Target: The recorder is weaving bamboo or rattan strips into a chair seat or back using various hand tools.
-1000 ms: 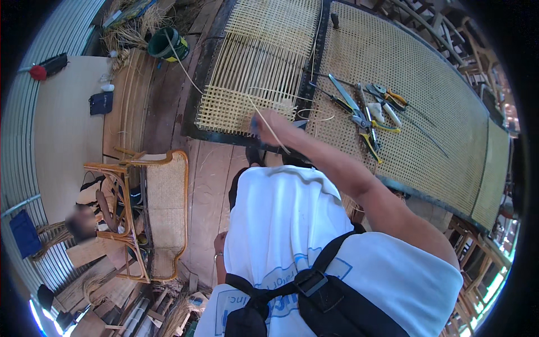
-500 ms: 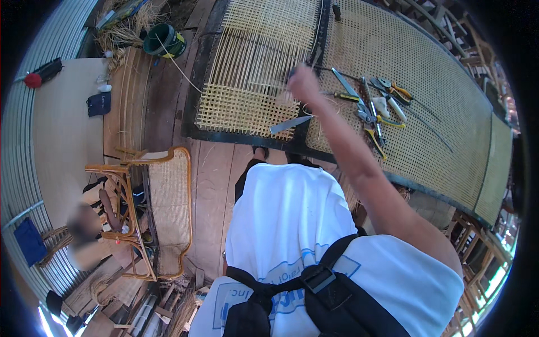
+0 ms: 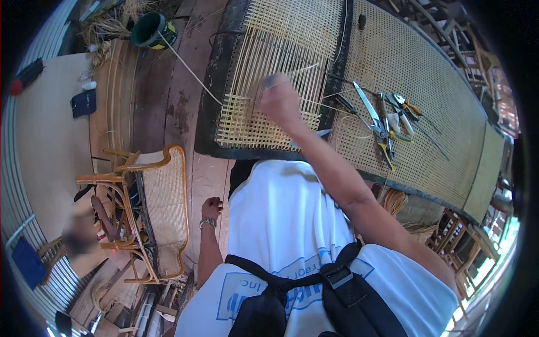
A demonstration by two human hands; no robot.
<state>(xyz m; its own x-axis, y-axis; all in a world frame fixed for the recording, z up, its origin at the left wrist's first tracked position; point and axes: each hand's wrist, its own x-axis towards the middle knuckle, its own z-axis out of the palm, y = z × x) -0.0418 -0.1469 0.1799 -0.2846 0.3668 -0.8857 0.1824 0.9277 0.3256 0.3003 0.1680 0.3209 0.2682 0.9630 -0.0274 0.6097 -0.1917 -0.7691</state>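
Observation:
My right hand (image 3: 282,105) is over the half-woven cane panel (image 3: 269,122), near where the close weave meets bare parallel strands. Its fingers are closed and smeared by motion. A pale cane strip (image 3: 307,68) runs out from them to the right, and something dark blue shows at the fingertips, too blurred to name. My left hand (image 3: 211,208), with a metal watch (image 3: 208,222) on its wrist, hangs low beside my white shirt above the floorboards. It is loosely curled, fingers slightly apart, with nothing visible in it. A flat metal blade (image 3: 323,133) lies partly hidden by my right forearm.
Shears (image 3: 368,109), a dark-handled tool (image 3: 347,104) and pliers (image 3: 414,108) lie on the finished cane panel (image 3: 432,151) at right. A green bucket (image 3: 151,32) with a long cane strip stands far left. A rattan chair (image 3: 165,210) and a blurred person (image 3: 81,233) are at left.
My right hand has moved left and nearer over the woven strands. My left hand has come into view at my side. The whole view has shifted a little.

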